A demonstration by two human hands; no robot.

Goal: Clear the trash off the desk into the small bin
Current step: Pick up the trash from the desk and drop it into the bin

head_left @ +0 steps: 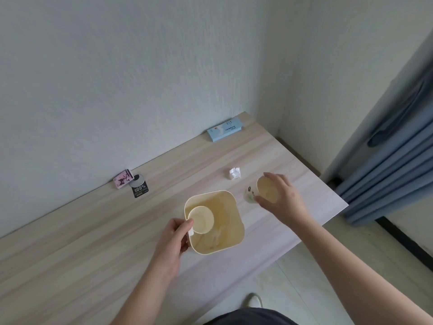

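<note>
Pale wood-grain table (98,233) stands in a white-walled corner, its right edge beside a blue curtain (396,165). At centre stands the small bin (234,221), cream and square-mouthed, upright on the table. Left hand (174,240) grips a paper cup (201,219), pinched at its rim and tilted over the bin's left wall, part of it outside the mouth. Right hand (281,198) is closed around a second paper cup (267,190), standing or just lifted near the table's right edge, just right of the bin. Risk: released as it sits, the left cup could catch the rim and fall outside; any push on that wall could shift or tip the light bin. The right cup could go off the edge if fumbled. A crumpled tissue (235,173) lies untouched behind the right hand, with nothing in the way of it. Well apart along the wall lie a blue carton (224,130), a pink box (122,179) and a black tag (140,189); whether these count as trash cannot be told.
</note>
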